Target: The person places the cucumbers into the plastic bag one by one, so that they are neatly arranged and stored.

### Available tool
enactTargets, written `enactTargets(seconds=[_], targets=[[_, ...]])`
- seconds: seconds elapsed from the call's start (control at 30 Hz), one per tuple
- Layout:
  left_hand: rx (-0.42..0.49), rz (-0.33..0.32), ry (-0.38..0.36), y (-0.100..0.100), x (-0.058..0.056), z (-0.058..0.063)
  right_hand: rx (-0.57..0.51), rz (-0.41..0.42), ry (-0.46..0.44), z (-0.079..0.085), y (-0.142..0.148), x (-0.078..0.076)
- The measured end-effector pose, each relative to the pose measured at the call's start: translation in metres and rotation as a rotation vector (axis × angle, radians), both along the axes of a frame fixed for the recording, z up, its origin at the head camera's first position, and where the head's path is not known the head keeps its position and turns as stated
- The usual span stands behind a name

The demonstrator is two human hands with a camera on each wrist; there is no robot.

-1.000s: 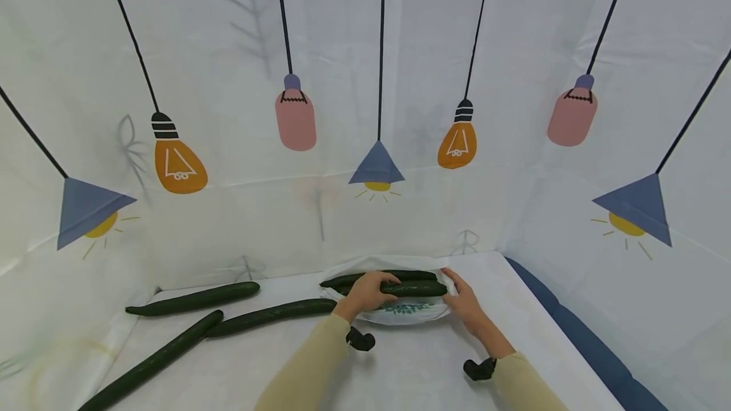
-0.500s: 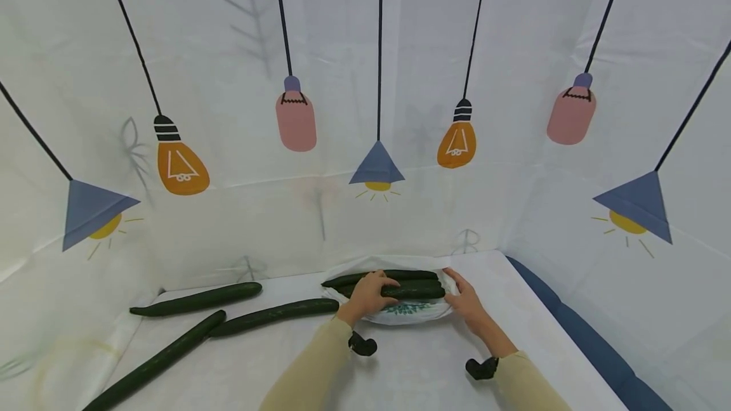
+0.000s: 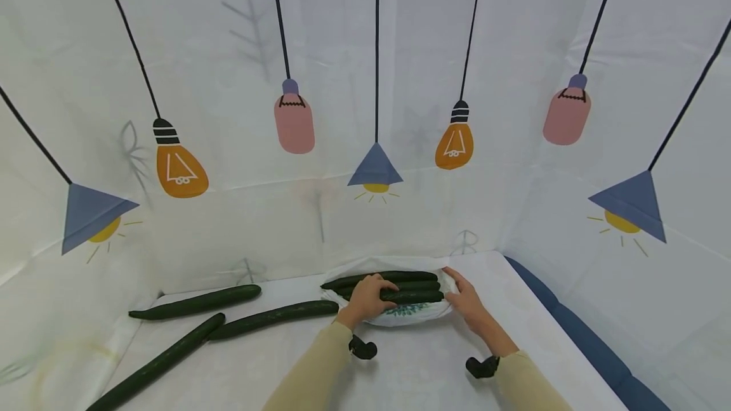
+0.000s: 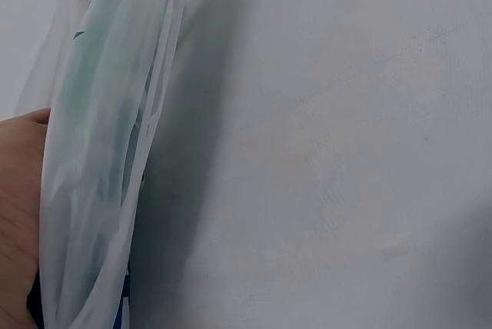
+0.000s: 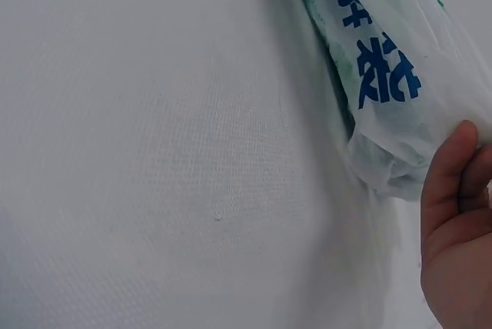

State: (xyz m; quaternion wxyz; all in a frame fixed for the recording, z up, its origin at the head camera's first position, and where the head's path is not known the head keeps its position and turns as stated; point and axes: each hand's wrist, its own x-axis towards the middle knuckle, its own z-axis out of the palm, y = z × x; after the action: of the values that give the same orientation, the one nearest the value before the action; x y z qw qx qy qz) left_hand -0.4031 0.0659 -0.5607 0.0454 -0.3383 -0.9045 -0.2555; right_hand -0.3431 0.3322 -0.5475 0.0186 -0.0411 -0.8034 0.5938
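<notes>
A white plastic bag [image 3: 372, 321] with green print lies at the back of the table, its mouth spread. Inside, several dark green cucumbers [image 3: 419, 276] lie side by side. My left hand [image 3: 364, 300] reaches in from the left and grips the front cucumber [image 3: 419, 297], its fingers curled over it. At the bag's right end my right hand [image 3: 465, 303] holds the edge. The right wrist view shows blue lettering on the bag [image 5: 388, 75] and my right thumb and fingers against the plastic. In the left wrist view the bag wall [image 4: 92, 160] hides most of my left hand [image 4: 19, 214].
Left of the bag, on the white-covered table [image 3: 422, 376], lie a far cucumber [image 3: 197, 303], a middle cucumber [image 3: 274, 320] reaching the bag's left end, and a near cucumber [image 3: 160, 363]. A white curtain [image 3: 245, 221] printed with lamps stands behind. Blue padding [image 3: 577, 335] borders the right side.
The front cucumber has sunk slightly and shifted left, showing more of the cucumbers behind it. My left hand has lowered a little with it; my right hand stays at the bag's edge.
</notes>
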Motion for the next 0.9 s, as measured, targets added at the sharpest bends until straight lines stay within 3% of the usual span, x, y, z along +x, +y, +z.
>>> enactTargets(seconds=[0.3,0.6,0.77,0.9], targets=[[-0.017,0.022,0.042,0.002,0.001,-0.003,-0.040,0.012,-0.010,-0.004,0.002,0.002],[0.001,0.022,0.021,0.002,0.002,-0.002,-0.016,-0.001,-0.003,-0.004,0.001,0.006],[0.027,0.006,-0.014,-0.003,0.001,-0.003,-0.005,0.012,-0.009,-0.008,0.001,0.006],[0.055,-0.019,-0.108,-0.003,-0.001,0.005,0.007,0.015,-0.024,-0.010,0.007,0.004]])
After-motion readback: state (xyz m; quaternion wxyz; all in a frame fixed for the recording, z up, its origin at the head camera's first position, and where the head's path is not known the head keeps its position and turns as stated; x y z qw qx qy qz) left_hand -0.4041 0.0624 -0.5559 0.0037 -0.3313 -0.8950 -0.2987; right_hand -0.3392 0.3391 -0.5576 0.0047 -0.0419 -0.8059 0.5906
